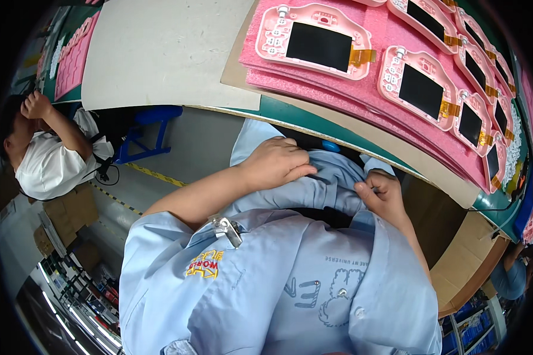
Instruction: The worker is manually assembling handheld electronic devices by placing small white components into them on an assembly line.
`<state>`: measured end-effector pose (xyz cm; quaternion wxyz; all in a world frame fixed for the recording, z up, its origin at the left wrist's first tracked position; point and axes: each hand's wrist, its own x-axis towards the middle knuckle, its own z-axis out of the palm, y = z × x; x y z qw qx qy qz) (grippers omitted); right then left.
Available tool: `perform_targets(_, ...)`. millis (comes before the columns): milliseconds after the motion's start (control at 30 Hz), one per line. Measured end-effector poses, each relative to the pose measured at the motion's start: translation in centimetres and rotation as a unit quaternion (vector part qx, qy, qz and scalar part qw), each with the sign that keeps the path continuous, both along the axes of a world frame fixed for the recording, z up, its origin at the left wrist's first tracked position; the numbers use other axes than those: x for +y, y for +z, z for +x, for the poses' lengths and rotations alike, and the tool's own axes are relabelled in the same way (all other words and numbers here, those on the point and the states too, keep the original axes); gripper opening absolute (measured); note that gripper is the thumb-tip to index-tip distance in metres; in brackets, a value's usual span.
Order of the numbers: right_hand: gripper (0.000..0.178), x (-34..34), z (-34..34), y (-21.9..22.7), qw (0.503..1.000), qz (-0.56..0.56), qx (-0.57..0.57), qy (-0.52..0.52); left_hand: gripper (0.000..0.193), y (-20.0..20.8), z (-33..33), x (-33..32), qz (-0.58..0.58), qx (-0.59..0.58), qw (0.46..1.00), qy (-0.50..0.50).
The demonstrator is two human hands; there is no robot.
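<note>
Both hands are down in my lap below the table edge, at the light blue cloth of my work jacket point(302, 198). My left hand point(276, 164) lies on the bunched cloth with its fingers curled into it and the thumb pointing right. My right hand point(382, 194) is closed on the jacket's edge at the right, its thumb and fingers pinching a fold. The jacket hangs unfastened over a light blue printed shirt point(323, 290). A metal clip point(225, 231) sits on the jacket's chest. Neither hand touches anything on the table.
Pink foam sheets point(378, 32) on the table bear several pink device housings point(364, 47) with black screens and orange ribbon cables. Grey board point(166, 53) covers the table's left part. A person point(53, 148) sits at far left near a blue stool point(151, 130). A cardboard box point(465, 263) stands right.
</note>
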<state>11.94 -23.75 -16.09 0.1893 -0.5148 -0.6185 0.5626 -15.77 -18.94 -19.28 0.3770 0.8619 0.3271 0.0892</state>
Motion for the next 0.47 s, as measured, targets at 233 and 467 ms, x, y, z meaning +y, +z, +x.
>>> perform_targets(233, 0.041, 0.7, -1.7, -4.4, 0.985, 0.112, -0.023, -0.125, 0.020, -1.2, 1.5, -0.2, -0.124, -0.195, 0.971, 0.064)
perform_targets(467, 0.020, 2.7, -3.9, -8.7, 0.912, 0.382, -0.088, -0.120, 0.033, -3.0, 1.8, 1.4, 0.195, -0.096, 0.973, 0.073)
